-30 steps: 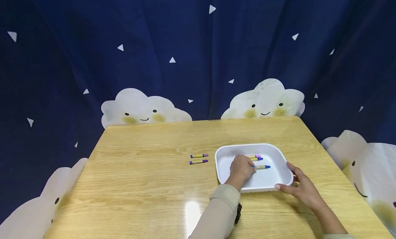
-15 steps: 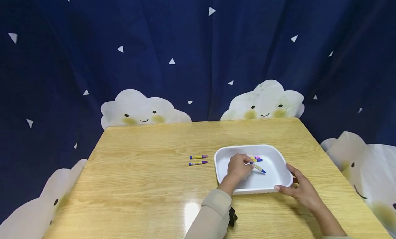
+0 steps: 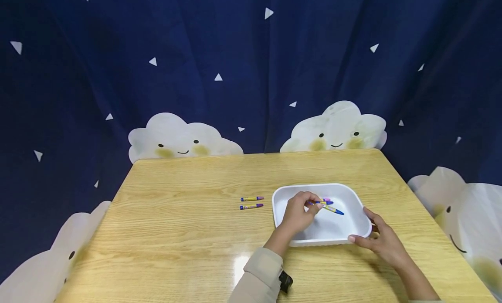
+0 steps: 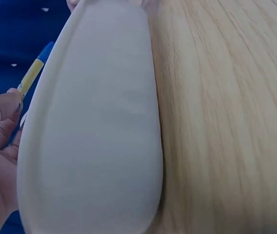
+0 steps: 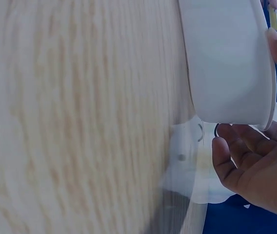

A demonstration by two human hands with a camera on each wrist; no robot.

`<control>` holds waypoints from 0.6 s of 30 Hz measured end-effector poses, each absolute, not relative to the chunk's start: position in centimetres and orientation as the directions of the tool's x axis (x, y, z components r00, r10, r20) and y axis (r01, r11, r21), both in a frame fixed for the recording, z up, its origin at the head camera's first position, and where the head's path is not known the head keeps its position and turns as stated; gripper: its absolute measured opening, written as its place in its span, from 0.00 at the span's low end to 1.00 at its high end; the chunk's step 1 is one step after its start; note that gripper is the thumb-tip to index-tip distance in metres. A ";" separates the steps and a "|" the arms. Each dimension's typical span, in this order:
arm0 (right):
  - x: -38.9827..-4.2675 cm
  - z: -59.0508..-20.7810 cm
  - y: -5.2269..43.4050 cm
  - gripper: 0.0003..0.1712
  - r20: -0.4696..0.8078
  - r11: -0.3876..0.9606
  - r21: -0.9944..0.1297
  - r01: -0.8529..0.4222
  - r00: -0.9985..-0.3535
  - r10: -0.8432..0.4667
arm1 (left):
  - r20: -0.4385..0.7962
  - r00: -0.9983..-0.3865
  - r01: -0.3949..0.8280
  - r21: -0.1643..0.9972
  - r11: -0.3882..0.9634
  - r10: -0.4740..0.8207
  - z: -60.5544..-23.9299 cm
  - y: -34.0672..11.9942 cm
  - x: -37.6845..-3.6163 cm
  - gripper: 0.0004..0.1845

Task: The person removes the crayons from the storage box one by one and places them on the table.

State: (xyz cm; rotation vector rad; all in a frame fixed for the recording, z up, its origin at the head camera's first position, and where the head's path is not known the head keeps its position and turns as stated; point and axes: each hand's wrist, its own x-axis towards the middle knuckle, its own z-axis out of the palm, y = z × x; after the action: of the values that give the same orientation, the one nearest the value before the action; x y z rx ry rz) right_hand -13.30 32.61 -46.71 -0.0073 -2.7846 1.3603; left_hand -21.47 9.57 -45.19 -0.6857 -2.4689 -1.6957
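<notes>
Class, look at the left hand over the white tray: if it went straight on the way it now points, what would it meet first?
Probably the two crayons lying in the white tray, just beyond the left hand, which pinches a blue crayon; depth is uncertain.

A light wooden counter (image 3: 188, 233) with a glossy top carries a white tray (image 3: 354, 201) on its right half, toward the near edge. Just left of the tray, two crayons (image 3: 252, 202) lie side by side on the bare wood, parallel and slightly apart from each other.

Fingers (image 5: 245, 161) beside white tray (image 5: 226, 58)
</notes>
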 end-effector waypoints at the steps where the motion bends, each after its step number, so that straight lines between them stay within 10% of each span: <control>1: -13.3 -46.7 32.6 0.57 0.036 0.615 -0.788 -0.014 -0.999 0.023 | 0.318 -0.891 0.413 0.865 0.286 0.324 -45.1 9.3 -21.4 0.03; 18: -13.4 -46.7 32.7 0.58 0.028 0.614 -0.789 -0.009 -0.999 0.021 | 0.480 -0.845 0.522 0.836 0.170 0.238 -45.1 4.2 -20.5 0.03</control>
State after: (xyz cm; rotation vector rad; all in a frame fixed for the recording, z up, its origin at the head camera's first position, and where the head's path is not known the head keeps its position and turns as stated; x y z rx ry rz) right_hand -13.39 32.73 -46.69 -0.0106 -2.7919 1.3644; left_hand -20.46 4.16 -45.09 -0.7352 -2.2072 -1.7337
